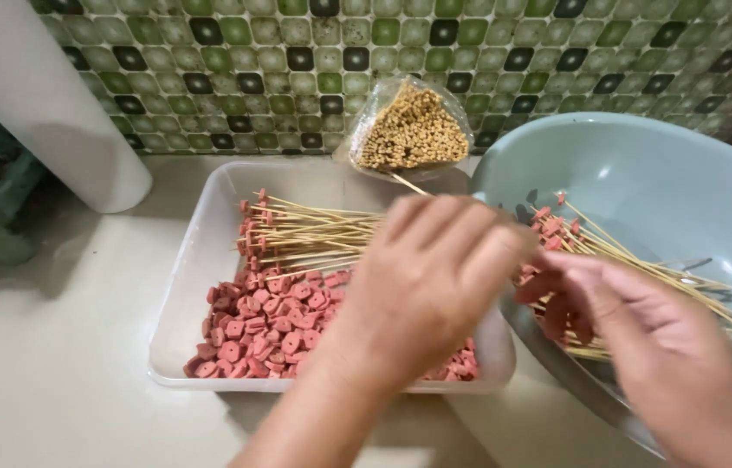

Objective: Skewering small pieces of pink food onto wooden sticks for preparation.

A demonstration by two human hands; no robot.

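- Fingers (435, 227) of the left hand (422, 286) curl loosely over the tray (197, 260); whether they hold anything cannot be told.
- Right hand (643, 338) pinches skewers (643, 264) at the bowl (669, 173) rim, fingers closed on them.
- Pink sausage pieces (262, 325) fill the tray, with loaded skewers lying across its far end.
- Behind, a bag of bare sticks (412, 130) leans on the tiled wall (513, 52); a white roll (45, 104) stands left on the tabletop (54, 364).
- Left hand blocks the view of the tray's right side.
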